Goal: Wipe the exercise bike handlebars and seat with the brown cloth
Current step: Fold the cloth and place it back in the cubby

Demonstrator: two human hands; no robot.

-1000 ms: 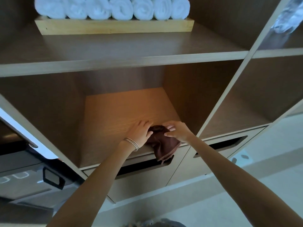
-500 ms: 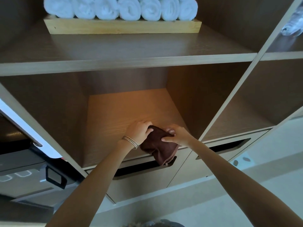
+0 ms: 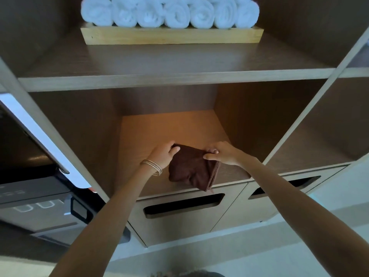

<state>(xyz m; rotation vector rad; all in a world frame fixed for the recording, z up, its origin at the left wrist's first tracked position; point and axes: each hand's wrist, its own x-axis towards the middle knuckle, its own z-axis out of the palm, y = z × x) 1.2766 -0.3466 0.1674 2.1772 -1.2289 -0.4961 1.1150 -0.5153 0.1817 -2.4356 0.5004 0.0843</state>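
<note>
A wooden shelving unit (image 3: 179, 80) is filling nearly the whole view, its upper shelf carrying a pale wooden tray (image 3: 172, 36) that is holding a row of rolled white towels (image 3: 169, 14). Below the middle compartment a cabinet front with a dark slot handle (image 3: 183, 204) is showing, and a second slotted front (image 3: 287, 185) is sitting just beside it on the right. Dark grey equipment (image 3: 36, 196) is standing against the unit's left side — what it is cannot be told.

The brown cloth (image 3: 189, 168) is lying folded on the warm-lit floor of the middle compartment, near its front edge, with one corner hanging over that edge. The left hand (image 3: 162, 154) is gripping the cloth's upper left edge, fingers curled over it, thin bangles (image 3: 152, 166) circling the wrist. The right hand (image 3: 221, 152) is pinching the cloth's right corner between thumb and fingertips — both hands are closed on the fabric.
</note>
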